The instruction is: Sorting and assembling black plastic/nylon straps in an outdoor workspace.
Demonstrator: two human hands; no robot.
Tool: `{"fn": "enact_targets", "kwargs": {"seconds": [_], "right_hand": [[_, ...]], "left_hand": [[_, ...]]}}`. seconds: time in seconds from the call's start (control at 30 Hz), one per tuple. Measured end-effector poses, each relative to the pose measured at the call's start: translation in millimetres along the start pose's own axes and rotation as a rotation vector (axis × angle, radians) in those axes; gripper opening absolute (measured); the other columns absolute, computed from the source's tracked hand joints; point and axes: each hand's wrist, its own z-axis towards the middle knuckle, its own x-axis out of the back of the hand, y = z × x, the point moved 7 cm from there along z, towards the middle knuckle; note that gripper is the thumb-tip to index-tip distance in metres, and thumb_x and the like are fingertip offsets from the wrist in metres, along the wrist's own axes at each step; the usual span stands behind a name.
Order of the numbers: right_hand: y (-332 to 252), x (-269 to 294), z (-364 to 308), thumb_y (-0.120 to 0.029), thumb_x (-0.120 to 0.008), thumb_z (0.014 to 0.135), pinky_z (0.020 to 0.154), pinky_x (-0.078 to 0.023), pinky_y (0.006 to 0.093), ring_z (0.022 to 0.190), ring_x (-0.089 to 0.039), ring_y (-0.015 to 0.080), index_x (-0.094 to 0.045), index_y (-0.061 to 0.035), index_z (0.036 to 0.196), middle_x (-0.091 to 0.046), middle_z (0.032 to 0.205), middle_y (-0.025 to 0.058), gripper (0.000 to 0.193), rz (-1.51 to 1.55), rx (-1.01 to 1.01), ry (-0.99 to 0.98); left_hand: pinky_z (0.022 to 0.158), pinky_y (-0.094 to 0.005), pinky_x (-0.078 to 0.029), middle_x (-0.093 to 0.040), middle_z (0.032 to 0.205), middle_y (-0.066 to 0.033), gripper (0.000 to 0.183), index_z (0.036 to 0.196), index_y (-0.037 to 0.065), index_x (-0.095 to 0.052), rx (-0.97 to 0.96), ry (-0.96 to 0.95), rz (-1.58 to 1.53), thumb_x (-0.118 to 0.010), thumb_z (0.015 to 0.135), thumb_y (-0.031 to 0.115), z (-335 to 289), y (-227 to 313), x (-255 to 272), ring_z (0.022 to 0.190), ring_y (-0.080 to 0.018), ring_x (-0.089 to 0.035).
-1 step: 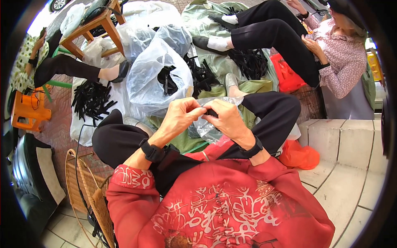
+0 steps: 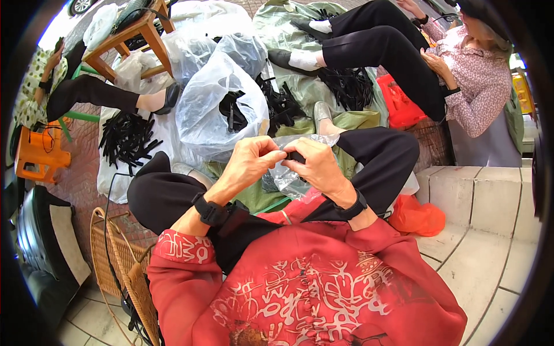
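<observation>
Both hands meet above my lap, fingertips close together. My left hand (image 2: 252, 160) is closed in a pinch; whatever sits between its thumb and forefinger is too small to tell. In my right hand (image 2: 317, 164) the bent fingers pinch a small black piece (image 2: 296, 156), mostly hidden behind them. A clear plastic bag (image 2: 290, 183) hangs open just below and behind the hands, over my lap. Beyond them stands a large translucent bag (image 2: 193, 115) with black strips (image 2: 234, 112) inside.
Piles of black strips (image 2: 128, 138) lie on sheets on the ground. One person (image 2: 479, 81) sits at the far right, another (image 2: 37, 86) at the far left. Around me are a wicker basket (image 2: 124, 271), an orange stool (image 2: 43, 155), a wooden stool (image 2: 124, 43), a red bag (image 2: 418, 216) and tiled steps (image 2: 496, 202).
Almost nothing differs. My hands stay together in the same place, with only a slight shift of the fingers.
</observation>
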Motion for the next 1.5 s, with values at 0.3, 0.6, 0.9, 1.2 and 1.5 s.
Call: {"fn": "enact_targets", "kwargs": {"seconds": [0.3,0.6,0.9,1.2,1.5], "right_hand": [[-5.0,9.7,-1.6,-0.009,-0.073,0.059,0.063,-0.046,0.0268,0.070,-0.059,0.0207,-0.059,-0.0026,0.082,-0.060,0.078,0.0078,0.027,0.116,0.106,0.017],[-7.6,10.4,-3.7,-0.008,-0.069,0.063,0.065,-0.046,0.0274,0.071,-0.059,0.0217,-0.061,-0.0035,0.086,-0.061,0.077,0.0084,0.025,0.256,0.060,-0.074],[-6.6,3.7,-5.1,-0.003,-0.065,0.061,0.066,-0.044,0.0301,0.076,-0.054,0.0226,-0.058,-0.0054,0.083,-0.055,0.082,0.0069,0.024,0.259,0.101,-0.035],[-10.5,8.5,-1.8,-0.001,-0.063,0.060,0.071,-0.041,0.0305,0.078,-0.052,0.0227,-0.059,-0.0062,0.080,-0.056,0.078,0.0055,0.022,0.124,0.154,-0.106],[2.7,5.8,-6.6,0.000,-0.063,0.061,0.066,-0.045,0.0253,0.072,-0.056,0.0171,-0.060,-0.0031,0.080,-0.059,0.078,0.0060,0.020,0.353,-0.019,-0.103]], "left_hand": [[0.044,-0.0157,-0.033,-0.049,0.059,0.0038,0.009,0.079,0.004,-0.057,0.164,-0.296,-0.425,-0.056,0.081,0.013,-9.3,-11.6,-10.9,0.049,-0.0024,-0.042],[0.038,-0.0183,-0.032,-0.051,0.056,0.0001,0.011,0.086,0.002,-0.058,0.231,-0.366,-0.584,-0.057,0.079,0.010,-13.3,-16.5,-17.9,0.042,-0.0053,-0.042],[0.039,-0.0193,-0.033,-0.048,0.055,0.0018,0.008,0.083,0.002,-0.058,0.184,-0.311,-0.513,-0.055,0.079,0.008,-15.8,-10.7,-18.2,0.042,-0.0053,-0.041],[0.043,-0.0171,-0.035,-0.050,0.060,0.0015,0.008,0.077,0.002,-0.057,0.061,-0.256,-0.366,-0.054,0.075,0.010,-7.8,-15.9,-21.6,0.048,-0.0031,-0.043],[0.047,-0.0193,-0.036,-0.050,0.060,0.0007,0.007,0.080,0.002,-0.057,0.127,-0.304,-0.469,-0.054,0.077,0.007,-15.6,-7.6,-21.8,0.050,-0.0069,-0.046]]}}
